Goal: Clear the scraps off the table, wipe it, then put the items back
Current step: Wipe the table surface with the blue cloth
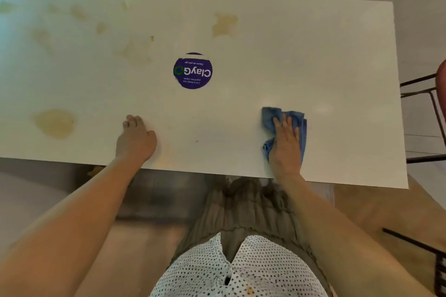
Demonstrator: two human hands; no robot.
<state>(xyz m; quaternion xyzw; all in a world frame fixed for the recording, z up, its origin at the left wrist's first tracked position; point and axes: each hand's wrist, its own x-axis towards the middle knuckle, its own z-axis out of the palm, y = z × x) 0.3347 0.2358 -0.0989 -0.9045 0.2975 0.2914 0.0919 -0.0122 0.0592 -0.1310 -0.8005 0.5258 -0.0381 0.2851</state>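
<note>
Pressing limp, light cloth [271, 117], probably bunching unless pinned mid-fold, under flat-fingered right grip [286, 142] by table [313, 55] near edge, bracing with empty left grip [136, 138].

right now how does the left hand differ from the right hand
The left hand rests bare on the table, while the right hand lies on a blue cloth. The left hand is slightly curled; the right hand is flat. The left hand is nearer the big yellow stain than the right hand. Both sit by the table's near edge and grip nothing.
</note>
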